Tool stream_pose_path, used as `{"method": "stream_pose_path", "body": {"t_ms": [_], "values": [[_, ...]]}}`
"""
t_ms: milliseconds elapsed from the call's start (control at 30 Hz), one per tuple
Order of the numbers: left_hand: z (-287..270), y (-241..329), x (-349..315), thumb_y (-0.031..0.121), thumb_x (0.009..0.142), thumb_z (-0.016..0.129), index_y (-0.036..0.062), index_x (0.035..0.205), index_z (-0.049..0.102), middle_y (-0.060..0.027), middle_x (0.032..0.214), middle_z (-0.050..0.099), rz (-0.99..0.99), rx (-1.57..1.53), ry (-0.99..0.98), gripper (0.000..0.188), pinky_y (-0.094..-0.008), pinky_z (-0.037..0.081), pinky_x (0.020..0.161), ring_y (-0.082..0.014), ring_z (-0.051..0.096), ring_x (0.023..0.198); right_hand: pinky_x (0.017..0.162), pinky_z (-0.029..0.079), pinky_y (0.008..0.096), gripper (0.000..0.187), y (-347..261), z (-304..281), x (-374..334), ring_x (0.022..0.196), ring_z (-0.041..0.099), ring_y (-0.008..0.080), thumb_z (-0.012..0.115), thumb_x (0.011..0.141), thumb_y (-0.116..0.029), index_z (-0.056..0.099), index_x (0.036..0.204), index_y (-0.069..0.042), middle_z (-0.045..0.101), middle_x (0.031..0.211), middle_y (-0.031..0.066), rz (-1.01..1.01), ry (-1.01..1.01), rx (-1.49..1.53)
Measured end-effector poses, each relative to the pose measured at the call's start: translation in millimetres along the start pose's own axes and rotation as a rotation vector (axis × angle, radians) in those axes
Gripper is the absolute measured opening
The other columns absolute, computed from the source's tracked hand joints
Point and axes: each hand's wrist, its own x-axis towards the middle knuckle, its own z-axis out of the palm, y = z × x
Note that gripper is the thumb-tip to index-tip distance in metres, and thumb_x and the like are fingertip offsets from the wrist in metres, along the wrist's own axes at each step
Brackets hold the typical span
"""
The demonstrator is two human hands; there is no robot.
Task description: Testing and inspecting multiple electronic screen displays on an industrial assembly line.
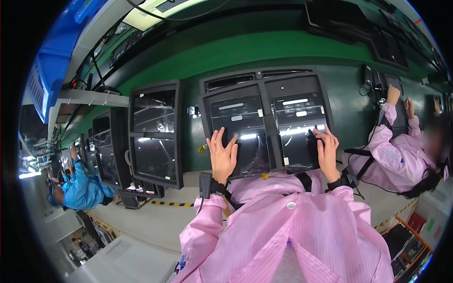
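A black two-compartment tray [267, 106] lies in front of me, tilted slightly, with a dark glossy flat panel in each compartment. My left hand [222, 155] rests at the left edge of the left panel [245, 148], fingers spread, the fingertips over its surface. At the right edge of the right panel [297, 141] is my right hand [328, 148], its fingers apart and bent, the index fingertip at the glass. Neither hand grips anything that I can see. Both panels carry small white labels and show bright light reflections.
Another black tray [229, 81] shows behind mine. To the left stands a tray with film-covered panels [155, 158] on the green bench [191, 162]. A co-worker in pink [396, 151] works at the right; one in blue [87, 186] is far left. A blue bin [52, 70] hangs upper left.
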Motion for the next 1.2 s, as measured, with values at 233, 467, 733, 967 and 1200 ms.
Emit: {"method": "stream_pose_path", "body": {"t_ms": [233, 467, 733, 967, 1200], "values": [[-3, 17, 5, 0.020, 0.088, 0.049, 0.0136, 0.111, 0.063, -0.0129, 0.135, 0.038, 0.047, -0.004, 0.003, 0.028, -0.0557, 0.015, 0.106, -0.0341, 0.028, 0.129, 0.100, 0.020, 0.0374, 0.011, 13, -17, -15, 0.132, 0.031, 0.0247, 0.040, 0.089, -0.006, 0.047, 0.098, -0.005, 0.058, 0.121, 0.0069, 0.045, -0.033, -0.065], [2, 29, 9, 0.022, 0.089, 0.049, 0.0139, 0.113, 0.062, -0.0135, 0.137, 0.036, 0.109, -0.006, -0.048, 0.029, -0.0550, 0.015, 0.107, -0.0341, 0.026, 0.130, 0.101, 0.020, 0.0382, 0.015, 9, -16, -11, 0.134, 0.028, 0.0233, 0.040, 0.089, -0.004, 0.047, 0.102, -0.004, 0.054, 0.126, 0.0069, 0.046, -0.068, -0.068], [6, 35, 12, 0.025, 0.089, 0.048, 0.0141, 0.113, 0.062, -0.0138, 0.137, 0.035, 0.122, -0.010, -0.096, 0.030, -0.0553, 0.014, 0.106, -0.0343, 0.026, 0.130, 0.100, 0.023, 0.0396, 0.018, 17, -17, -17, 0.129, 0.035, 0.0281, 0.044, 0.087, -0.003, 0.047, 0.105, -0.002, 0.055, 0.121, 0.0110, 0.040, 0.002, 0.052], [9, 46, 18, 0.020, 0.089, 0.046, 0.0131, 0.121, 0.056, -0.0131, 0.138, 0.035, 0.135, -0.051, -0.068, 0.034, -0.0565, 0.013, 0.106, -0.0351, 0.027, 0.129, 0.092, 0.033, 0.0311, 0.021, 44, -2, -99, 0.104, 0.048, 0.0218, 0.047, 0.091, -0.015, 0.047, 0.107, -0.001, 0.053, 0.110, 0.0100, 0.598, 0.424, 0.327], [73, 104, 18, 0.023, 0.091, 0.046, 0.0038, 0.130, 0.043, -0.0129, 0.140, 0.036, 0.516, -0.140, -0.323, 0.044, -0.0416, 0.026, 0.106, -0.0274, 0.033, 0.130, 0.077, 0.038, 0.0251, 0.029, 31, 22, -122, 0.086, 0.050, 0.0116, 0.044, 0.095, -0.029, 0.055, 0.098, -0.002, 0.056, 0.089, 0.0037, 0.775, 0.176, 0.760]]}}
